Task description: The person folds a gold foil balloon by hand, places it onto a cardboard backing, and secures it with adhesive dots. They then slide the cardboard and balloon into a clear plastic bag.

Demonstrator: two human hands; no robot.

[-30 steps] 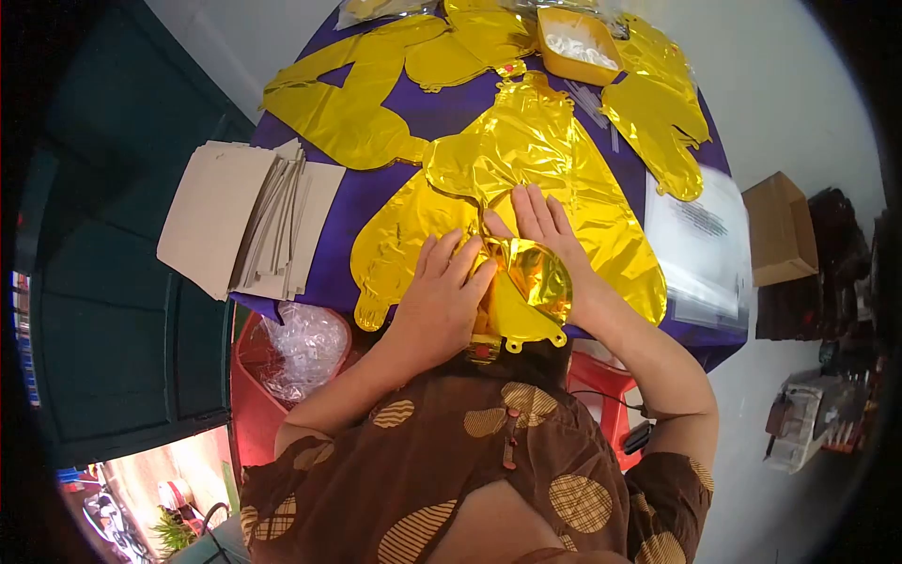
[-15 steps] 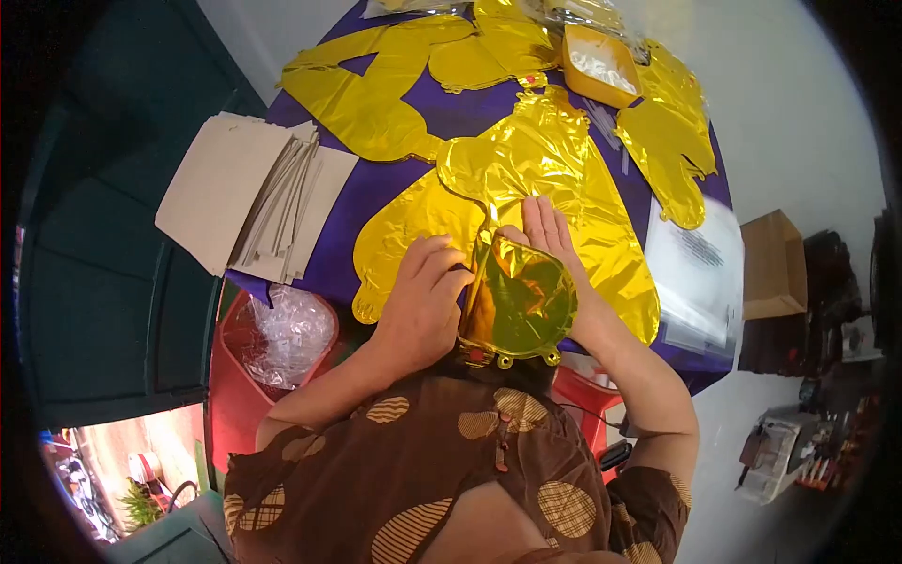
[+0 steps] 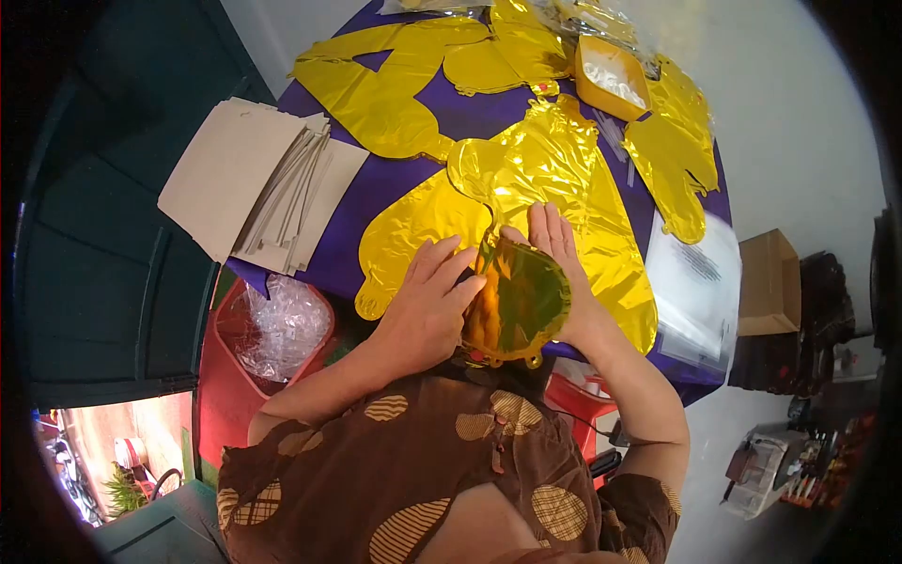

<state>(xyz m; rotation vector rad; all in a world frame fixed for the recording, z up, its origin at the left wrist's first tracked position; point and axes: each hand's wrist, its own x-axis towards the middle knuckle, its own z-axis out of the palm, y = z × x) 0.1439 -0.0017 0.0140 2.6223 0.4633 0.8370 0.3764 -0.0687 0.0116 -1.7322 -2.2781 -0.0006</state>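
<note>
A gold foil balloon (image 3: 564, 169) lies flat on the purple-covered table, its near part folded up into a shiny rounded flap (image 3: 526, 305) at the table's front edge. My left hand (image 3: 427, 296) rests along the left side of this flap, fingers spread and touching its edge. On the right, my right hand (image 3: 564, 249) lies flat with fingers stretched on the foil; the flap hides part of its palm and thumb. Neither hand is closed round anything. Beneath my left hand is another gold foil lobe (image 3: 404, 249).
More flat gold balloons (image 3: 376, 94) lie at the back. A yellow tub (image 3: 611, 80) of small white pieces stands there. Cardboard sheets (image 3: 235, 179) are at left, a clear plastic packet (image 3: 695, 282) at right. A red bin (image 3: 324, 329) holds clear plastic; a cardboard box (image 3: 770, 282) stands right.
The folded flap has tipped and changed shape slightly between my hands. Both hands stay almost in place. The whole view has shifted a little.
</note>
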